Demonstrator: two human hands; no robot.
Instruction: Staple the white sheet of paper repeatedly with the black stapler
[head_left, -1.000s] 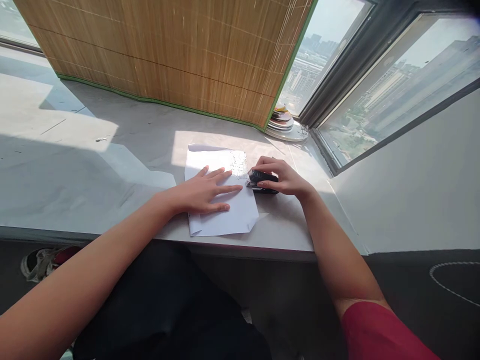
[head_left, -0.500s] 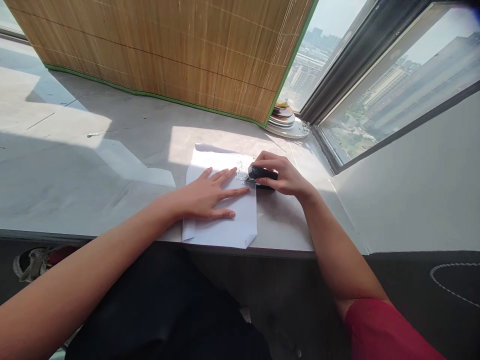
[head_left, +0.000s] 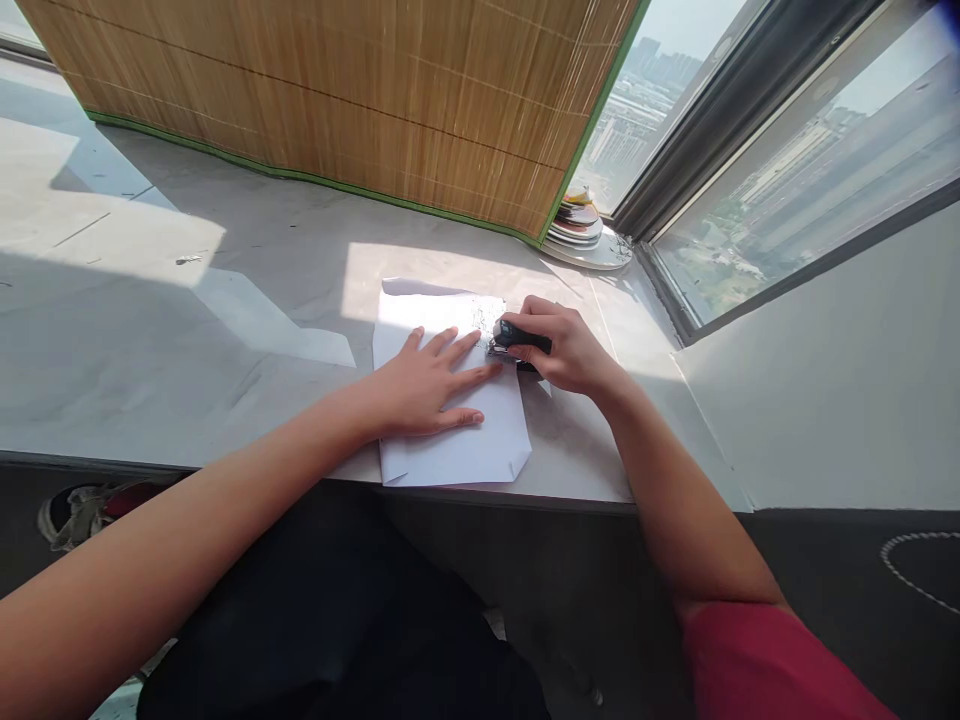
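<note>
White paper lies on the ledge near its front edge, with curled corners and a folded far edge. My left hand rests flat on it, fingers spread, pressing the sheet. My right hand is closed around a black stapler, whose nose sits over the paper's right edge. A cluster of small staple marks shows on the paper just beyond the stapler's nose. My left fingertips are close to the nose. The stapler's rear part is hidden inside my right hand.
A bamboo blind with green edging hangs at the back of the pale ledge. Stacked round discs stand in the far right corner by the window frame. A shoe is on the floor at lower left.
The paper has turned slightly, its near end swinging right, and my left hand has shifted a little right with it. The stapler has tilted slightly on the paper's edge. The view has moved slightly.
</note>
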